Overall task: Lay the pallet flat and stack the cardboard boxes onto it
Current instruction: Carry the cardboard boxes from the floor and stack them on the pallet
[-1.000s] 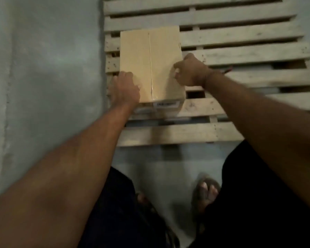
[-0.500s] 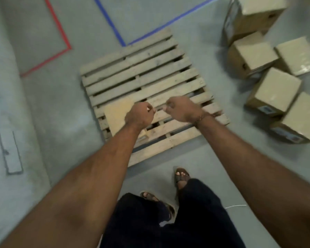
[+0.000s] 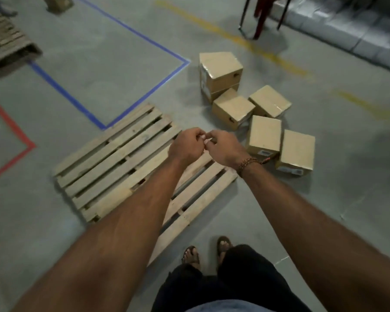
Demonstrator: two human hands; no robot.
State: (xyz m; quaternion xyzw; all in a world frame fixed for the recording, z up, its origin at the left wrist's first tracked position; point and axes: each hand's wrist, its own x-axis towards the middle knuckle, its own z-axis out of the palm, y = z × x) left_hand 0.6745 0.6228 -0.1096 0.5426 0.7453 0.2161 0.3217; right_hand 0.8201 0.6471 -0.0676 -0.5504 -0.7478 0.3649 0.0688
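The wooden pallet (image 3: pixel 122 163) lies flat on the grey floor in front of me. No box shows on its visible slats, and my left forearm covers its near corner. Several cardboard boxes (image 3: pixel 265 134) are scattered on the floor to the right of the pallet, with one (image 3: pixel 221 68) stacked on another at the back. My left hand (image 3: pixel 186 145) and my right hand (image 3: pixel 225 149) meet above the pallet's far right corner. Their fingers are curled and their tips touch; I see nothing in them.
Blue tape (image 3: pixel 131 32) and red tape (image 3: pixel 11 129) mark the floor beyond and left of the pallet. Another pallet stack (image 3: pixel 7 41) stands at the far left, and chair legs (image 3: pixel 260 19) at the top right. My sandalled feet (image 3: pixel 223 243) are at the pallet's near corner.
My hands let go of the box set on the pallet and rose together. My view has lifted and swung right, bringing the loose boxes into sight.
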